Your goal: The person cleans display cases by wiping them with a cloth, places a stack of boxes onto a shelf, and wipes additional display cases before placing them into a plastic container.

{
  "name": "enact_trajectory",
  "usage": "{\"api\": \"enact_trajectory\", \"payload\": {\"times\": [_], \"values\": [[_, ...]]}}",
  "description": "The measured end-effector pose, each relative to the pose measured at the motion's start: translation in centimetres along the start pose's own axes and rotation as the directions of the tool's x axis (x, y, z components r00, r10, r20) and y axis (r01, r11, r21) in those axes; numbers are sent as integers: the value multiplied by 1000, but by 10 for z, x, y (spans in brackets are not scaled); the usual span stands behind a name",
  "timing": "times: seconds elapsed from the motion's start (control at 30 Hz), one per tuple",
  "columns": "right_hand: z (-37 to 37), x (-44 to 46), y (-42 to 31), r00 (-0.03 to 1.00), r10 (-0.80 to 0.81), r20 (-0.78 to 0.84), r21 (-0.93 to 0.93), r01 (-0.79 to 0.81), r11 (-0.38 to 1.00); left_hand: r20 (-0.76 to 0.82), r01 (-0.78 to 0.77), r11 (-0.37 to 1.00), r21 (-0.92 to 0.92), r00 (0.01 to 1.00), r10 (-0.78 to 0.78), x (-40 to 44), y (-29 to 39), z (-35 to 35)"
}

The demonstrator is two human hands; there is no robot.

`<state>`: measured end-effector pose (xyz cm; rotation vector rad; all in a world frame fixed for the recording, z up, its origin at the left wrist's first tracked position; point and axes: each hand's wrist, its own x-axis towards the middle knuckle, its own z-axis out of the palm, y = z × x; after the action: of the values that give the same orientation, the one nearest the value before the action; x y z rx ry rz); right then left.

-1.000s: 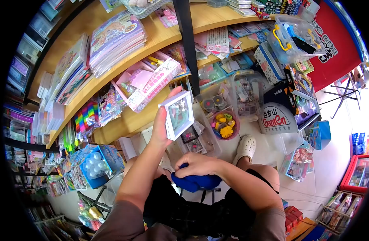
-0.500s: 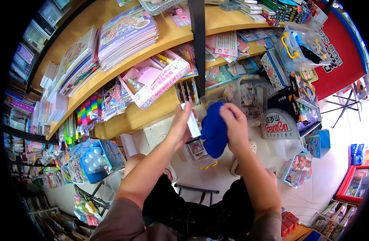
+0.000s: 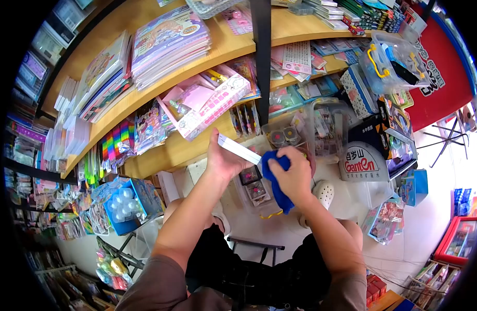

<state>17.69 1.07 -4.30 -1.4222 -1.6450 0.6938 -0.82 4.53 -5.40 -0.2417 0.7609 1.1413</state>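
1. Left hand (image 3: 223, 159): partly spread, gripping the white frame (image 3: 239, 150) by its edges. The frame is tilted, narrow side toward the viewer.
2. Right hand (image 3: 296, 176): fingers and thumb pinch a bunched blue cloth (image 3: 283, 199), part of which hangs below the fingers.
3. Progress (judged): handling is under way. Cloth and frame are in contact; both remain held off any surface. The frame's face is turned from view, so the portion done and the portion left cannot be determined.
4. Position: the frame extends from the left hand toward the right hand; its far end meets the cloth, just beside the right fingers.
5. Surroundings: a clear bin (image 3: 264, 206) with small boxes is below the hands. A pink box (image 3: 215, 111) is beyond the left hand, by the wooden shelf (image 3: 160, 163).
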Motion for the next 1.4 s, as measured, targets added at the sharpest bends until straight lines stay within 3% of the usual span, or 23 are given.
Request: {"api": "enact_trajectory", "payload": {"times": [0.03, 0.07, 0.17, 0.2, 0.23, 0.3, 0.4, 0.5, 0.53, 0.63, 0.8, 0.87, 0.93, 0.97, 1.0, 1.1, 1.27, 1.4], "values": [[-3, 3, -4, 997, 52, -57, 61, -49, 997, 19, 9, 1000, 13, 1000, -10, -2, -3, 2], [-3, 5, -10, 993, 5, -117, 89, 5, 996, -48, 28, 999, 25, 998, -26, -4, -5, 7], [5, 7, -33, 949, -258, -183, 55, 272, 961, 137, 14, 966, 259, 989, -51, 2, -19, -6], [11, 8, -38, 909, -378, -173, 5, 385, 923, -11, 6, 973, 232, 1000, -3, -18, -32, 22], [15, 7, -40, 894, -444, -68, -88, 438, 895, -28, -43, 964, 261, 998, 52, -15, -37, 15], [23, 7, -32, 911, -411, -25, -85, 407, 909, -105, -8, 989, 150, 994, 24, -17, -34, 15], [20, 8, -21, 920, -391, 15, -79, 391, 917, -7, 60, 997, 38, 998, -60, -14, -19, 7], [13, 4, 2, 941, -336, 46, -123, 339, 933, -36, -60, 992, 108, 997, 64, -10, -10, -1], [6, 3, 7, 957, -254, 138, -284, 284, 916, -22, -79, 997, -10, 997, 79, -8, -5, -6], [4, -8, 27, 981, -55, 186, -330, 115, 937, 0, 23, 982, -186, 1000, -23, -17, 3, 1], [-1, -5, -11, 969, -208, 131, -9, 211, 978, -49, -25, 996, -90, 999, 21, -15, -12, 8], [-2, -3, -8, 962, -218, 163, -51, 229, 972, -57, -64, 996, 57, 996, 67, -15, -22, 12], [-1, 5, -1, 962, -250, 108, 18, 250, 968, -6, 66, 977, 201, 998, -66, -10, -18, 3], [-4, 9, 0, 974, -214, 76, 46, 211, 976, 14, 122, 955, 270, 991, -131, -8, -16, 0], [-11, 14, 1, 981, -99, 166, 139, 77, 987, -35, 172, 931, 322, 985, -170, -11, -15, 3], [-29, 25, 10, 915, 135, 381, 345, -276, 897, 54, -25, 847, 530, 999, -4, -17, -16, 9], [-31, 20, 25, 806, 281, 521, 425, -531, 733, 427, -233, 910, 341, 902, 71, -33, -24, 15], [-37, 23, 21, 742, 364, 563, 338, -609, 718, 399, -185, 925, 332, 916, 39, -27, -22, 9]]}}
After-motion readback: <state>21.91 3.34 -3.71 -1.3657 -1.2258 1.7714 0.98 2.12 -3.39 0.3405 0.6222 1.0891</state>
